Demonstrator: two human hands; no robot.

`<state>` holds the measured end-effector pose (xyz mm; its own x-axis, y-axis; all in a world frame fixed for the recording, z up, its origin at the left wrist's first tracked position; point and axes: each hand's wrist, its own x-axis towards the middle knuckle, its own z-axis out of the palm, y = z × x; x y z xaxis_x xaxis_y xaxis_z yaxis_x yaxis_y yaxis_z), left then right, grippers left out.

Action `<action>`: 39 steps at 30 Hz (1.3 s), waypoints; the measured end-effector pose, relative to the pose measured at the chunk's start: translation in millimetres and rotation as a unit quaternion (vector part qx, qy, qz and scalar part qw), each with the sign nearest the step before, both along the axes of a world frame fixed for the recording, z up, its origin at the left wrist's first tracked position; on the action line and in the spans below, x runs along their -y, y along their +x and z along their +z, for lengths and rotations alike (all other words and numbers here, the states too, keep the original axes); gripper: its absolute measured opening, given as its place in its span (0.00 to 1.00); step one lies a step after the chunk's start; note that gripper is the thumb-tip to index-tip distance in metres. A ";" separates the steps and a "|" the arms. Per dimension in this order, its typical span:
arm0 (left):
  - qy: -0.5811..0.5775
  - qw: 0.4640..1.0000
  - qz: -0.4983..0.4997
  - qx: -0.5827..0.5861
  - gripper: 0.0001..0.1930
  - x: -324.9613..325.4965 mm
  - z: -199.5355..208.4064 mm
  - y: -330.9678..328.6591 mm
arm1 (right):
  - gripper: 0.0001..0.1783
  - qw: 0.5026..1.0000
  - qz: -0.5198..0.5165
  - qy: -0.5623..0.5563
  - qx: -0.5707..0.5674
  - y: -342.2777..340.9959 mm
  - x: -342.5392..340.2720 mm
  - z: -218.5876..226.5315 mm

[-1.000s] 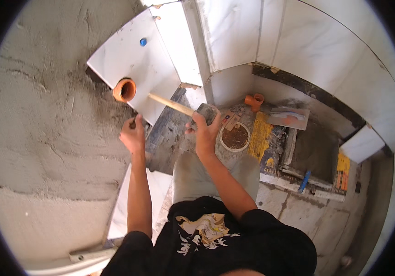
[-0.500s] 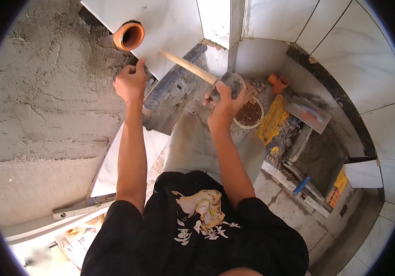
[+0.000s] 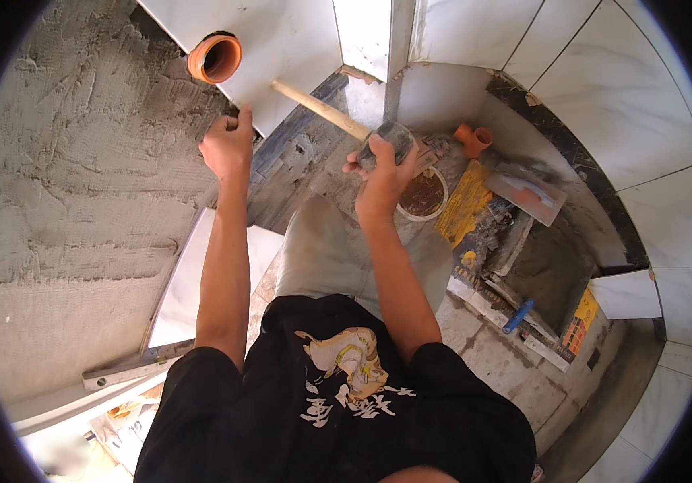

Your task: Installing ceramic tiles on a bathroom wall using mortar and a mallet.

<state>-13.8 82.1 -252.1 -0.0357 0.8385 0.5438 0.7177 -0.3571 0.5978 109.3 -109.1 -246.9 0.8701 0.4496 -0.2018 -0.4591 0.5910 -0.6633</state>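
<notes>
Some white shirt lettering (image 3: 354,407) shows; right fingers (image 3: 380,150) clamp a mallet (image 3: 331,116), left fingers (image 3: 219,135) bunched.

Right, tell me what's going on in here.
Someone's right hand grips a mallet by its dark head, the wooden handle pointing toward a white tile. The left hand is by that tile's lower edge, near an orange pipe; whether it touches the tile is unclear. Off to the right, a trowel sits beside grey mortar.
</notes>
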 end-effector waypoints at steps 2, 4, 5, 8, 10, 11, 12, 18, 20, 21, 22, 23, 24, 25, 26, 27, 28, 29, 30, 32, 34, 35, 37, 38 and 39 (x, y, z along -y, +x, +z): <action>-0.016 1.000 0.005 -0.023 0.24 -0.1 -7.0 -3.7 | 0.24 1.000 0.002 -0.016 0.003 2.9 4.4 -1.0; -0.062 0.998 0.009 0.009 0.23 1.3 -3.3 -5.2 | 0.21 0.999 0.009 -0.032 0.008 4.7 11.3 -3.2; -0.063 0.998 0.011 0.013 0.23 0.3 -3.3 -3.4 | 0.20 0.999 -0.031 -0.024 -0.011 4.6 15.8 -5.8; -0.047 0.999 -0.005 0.017 0.23 1.7 -5.8 0.0 | 0.18 0.999 -0.035 -0.025 -0.022 -1.7 6.6 -10.7; -0.054 0.998 -0.002 0.042 0.22 -0.4 -7.1 3.8 | 0.17 0.999 0.001 -0.032 -0.023 -7.8 2.5 -14.4; -0.057 0.997 -0.001 0.043 0.22 0.8 -7.3 1.0 | 0.17 0.999 0.003 -0.035 -0.023 -8.7 5.8 -15.5; -0.058 0.998 -0.007 0.038 0.22 -0.3 -6.3 -0.8 | 0.17 0.999 -0.008 -0.030 -0.030 -7.9 9.1 -15.8; -0.055 0.998 -0.003 0.031 0.22 1.6 -5.9 -0.2 | 0.16 0.999 -0.012 -0.047 -0.015 -5.5 5.7 -18.7; -0.060 0.998 0.006 0.027 0.22 1.4 -5.7 -1.1 | 0.16 0.999 0.022 -0.047 -0.005 -4.9 6.7 -17.8; -0.054 0.998 -0.005 0.032 0.22 2.4 -5.9 -1.7 | 0.16 0.999 -0.015 -0.037 -0.022 -6.2 10.4 -16.5; -0.047 0.998 -0.015 0.036 0.22 2.9 -5.9 -2.5 | 0.16 0.998 -0.053 -0.027 -0.038 -6.9 11.7 -15.3; -0.046 0.998 -0.011 0.039 0.22 2.3 -5.5 -1.8 | 0.16 0.998 -0.049 -0.026 -0.036 -6.0 8.9 -16.5; -0.057 0.997 -0.016 0.044 0.22 3.7 -4.1 1.0 | 0.16 0.999 -0.012 -0.042 -0.013 -5.4 6.7 -18.7; -0.069 0.996 -0.022 0.050 0.21 4.5 -3.0 1.8 | 0.16 0.998 0.025 -0.057 0.010 -5.1 5.8 -20.3; -0.069 0.996 -0.021 0.052 0.21 4.1 -4.8 -0.3 | 0.17 0.997 0.035 -0.067 0.000 -4.0 7.9 -21.1; -0.068 0.996 -0.015 0.049 0.21 2.1 -4.9 -1.3 | 0.17 0.997 0.038 -0.065 0.005 -4.2 8.5 -20.7; -0.066 0.997 -0.008 0.046 0.21 -0.4 -4.2 -2.0 | 0.17 0.999 -0.002 -0.052 -0.009 -5.4 10.1 -21.7; -0.062 0.997 -0.005 0.051 0.21 -2.1 -3.4 -2.1 | 0.18 0.998 -0.041 -0.038 -0.022 -5.7 9.4 -21.4; -0.074 0.996 -0.015 0.051 0.20 2.0 -2.2 0.2 | 0.18 0.998 -0.041 -0.036 -0.017 -6.7 8.4 -20.5; -0.083 0.995 -0.025 0.059 0.20 5.1 -0.8 4.2 | 0.19 0.998 0.010 -0.064 -0.004 -9.6 3.5 -16.0; -0.079 0.994 -0.011 0.076 0.21 0.0 -8.6 6.2 | 0.19 0.997 0.027 -0.070 0.009 -5.8 6.2 -15.6; -0.072 0.994 -0.008 0.087 0.21 -1.9 -11.2 6.8 | 0.20 0.996 0.043 -0.080 0.018 -3.8 7.9 -13.4; -0.108 0.984 -0.040 0.133 0.24 1.0 -10.5 12.2 | 0.21 0.999 0.002 -0.049 0.002 -3.2 15.3 -3.6; -0.101 0.983 -0.035 0.147 0.24 2.2 -6.1 15.3 | 0.21 0.999 -0.023 -0.023 0.002 -1.9 17.5 0.8; -0.194 0.941 -0.070 0.267 0.25 9.9 -0.8 19.9 | 0.21 1.000 -0.018 -0.020 0.014 0.8 22.1 5.8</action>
<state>6.0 72.2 -252.8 -0.0916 0.9870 0.1323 0.2392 -0.1072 0.9650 110.1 -131.2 -241.1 0.8914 0.4094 -0.1942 -0.4187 0.5803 -0.6985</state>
